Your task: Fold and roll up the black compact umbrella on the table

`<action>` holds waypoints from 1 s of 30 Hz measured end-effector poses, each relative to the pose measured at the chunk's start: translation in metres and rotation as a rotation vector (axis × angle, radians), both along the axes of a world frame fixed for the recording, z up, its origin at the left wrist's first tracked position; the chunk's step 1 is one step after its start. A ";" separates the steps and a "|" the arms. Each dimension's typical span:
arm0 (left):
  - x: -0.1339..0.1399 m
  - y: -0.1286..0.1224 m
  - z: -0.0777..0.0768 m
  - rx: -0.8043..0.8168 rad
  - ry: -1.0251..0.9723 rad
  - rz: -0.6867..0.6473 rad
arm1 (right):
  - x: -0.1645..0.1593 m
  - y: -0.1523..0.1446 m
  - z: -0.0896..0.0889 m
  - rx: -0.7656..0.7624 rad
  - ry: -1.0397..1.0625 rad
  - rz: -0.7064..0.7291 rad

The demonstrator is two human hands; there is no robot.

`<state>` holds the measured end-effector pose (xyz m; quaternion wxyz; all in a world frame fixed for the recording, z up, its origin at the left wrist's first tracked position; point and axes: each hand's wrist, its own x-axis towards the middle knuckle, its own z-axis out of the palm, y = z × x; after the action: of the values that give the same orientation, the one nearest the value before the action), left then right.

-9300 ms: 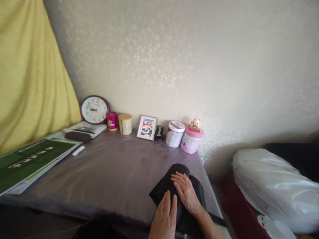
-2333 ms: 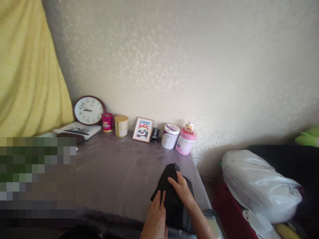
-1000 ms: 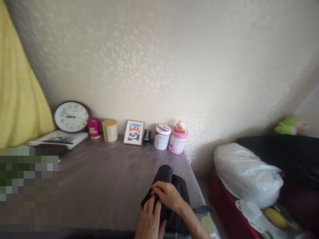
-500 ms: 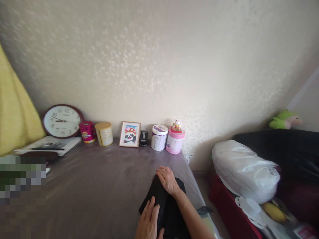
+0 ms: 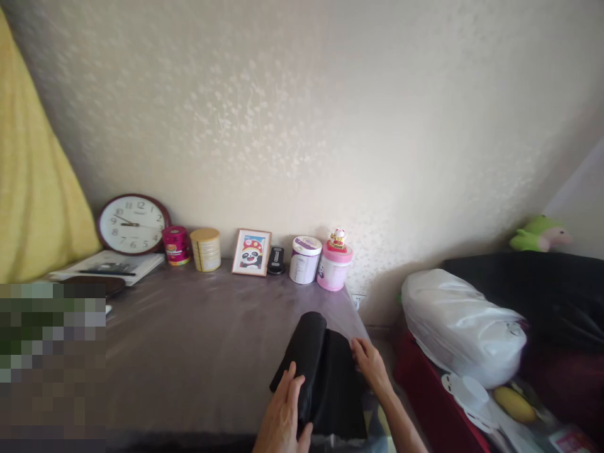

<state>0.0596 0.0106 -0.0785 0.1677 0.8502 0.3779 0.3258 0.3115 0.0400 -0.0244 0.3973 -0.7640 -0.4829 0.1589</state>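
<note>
A black, smooth-looking folded cloth (image 5: 337,384) lies near the right edge of the grey-covered table, with a thick rounded fold along its left side. On that fold rests my left hand (image 5: 283,409), fingers stretched and thumb apart. My right hand (image 5: 370,365) is closed at the cloth's right edge, fingers curled and pinching it. The fingertips there are partly hidden.
Along the wall stand a clock (image 5: 134,223), a magenta can (image 5: 176,245), a yellow-lidded can (image 5: 206,250), a panda picture frame (image 5: 251,253), a purple-white tub (image 5: 305,261) and a pink tub (image 5: 335,267). Right of the table sits a white plastic bag (image 5: 462,327).
My right hand has gone from lying on the cloth's far end to its right edge, where it closes. My left hand stays on the fold. The view has shifted slightly.
</note>
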 end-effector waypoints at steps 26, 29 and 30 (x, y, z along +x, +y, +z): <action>0.007 -0.002 0.004 -0.247 0.082 0.021 | -0.075 -0.017 0.060 0.130 0.753 0.341; 0.010 -0.002 0.008 -0.255 0.137 0.037 | -0.091 -0.005 0.064 0.151 0.764 0.357; 0.011 -0.001 0.011 -0.265 0.157 0.043 | -0.095 0.000 0.063 0.152 0.763 0.353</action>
<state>0.0704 0.0091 -0.0680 0.2411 0.8354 0.4476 0.2090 0.2160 0.0396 0.0386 0.5694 -0.5246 -0.4352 0.4596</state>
